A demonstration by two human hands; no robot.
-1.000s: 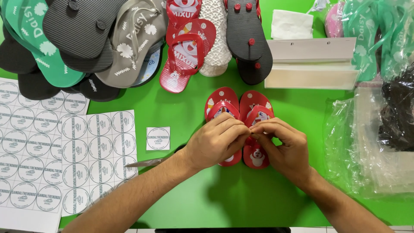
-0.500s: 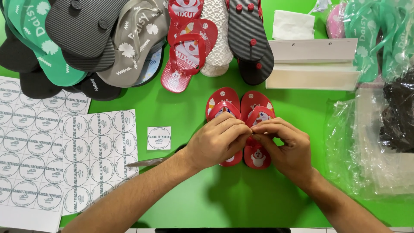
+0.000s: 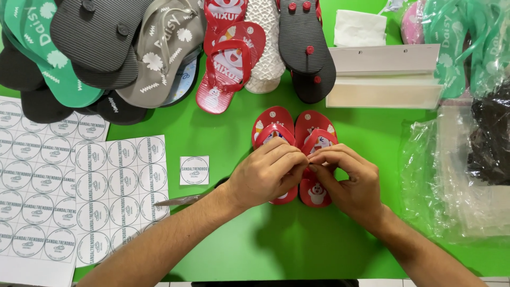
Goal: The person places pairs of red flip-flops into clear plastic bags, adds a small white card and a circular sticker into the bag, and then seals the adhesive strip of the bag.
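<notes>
We find the pair of small red sandals (image 3: 293, 133) lying side by side, touching, on the green table (image 3: 212, 250), slightly right of centre, toes pointing away from the person. Both hands rest over the middle of the pair. The left hand (image 3: 265, 178) covers the left sandal, fingers curled inward, fingertips meeting those of the right hand (image 3: 348, 180) at the seam between the two sandals. The right hand's fingers are likewise bent and pinched together. We cannot tell whether the fingertips hold a small item or grip the straps themselves; the contact point is hidden.

Just left of the left hand, a single square sticker (image 3: 194, 170) lies apart on the table. Below it, a thin metal blade (image 3: 180, 200) projects from under the left wrist. Further left lie sticker sheets (image 3: 79, 196) printed with round labels. Along the far edge, a heap of larger sandals (image 3: 159, 53) in black, grey, green, red and white is stacked overlapping. A white tray (image 3: 385, 79) sits right of the heap, and clear plastic bags (image 3: 457, 175) occupy the right edge.
</notes>
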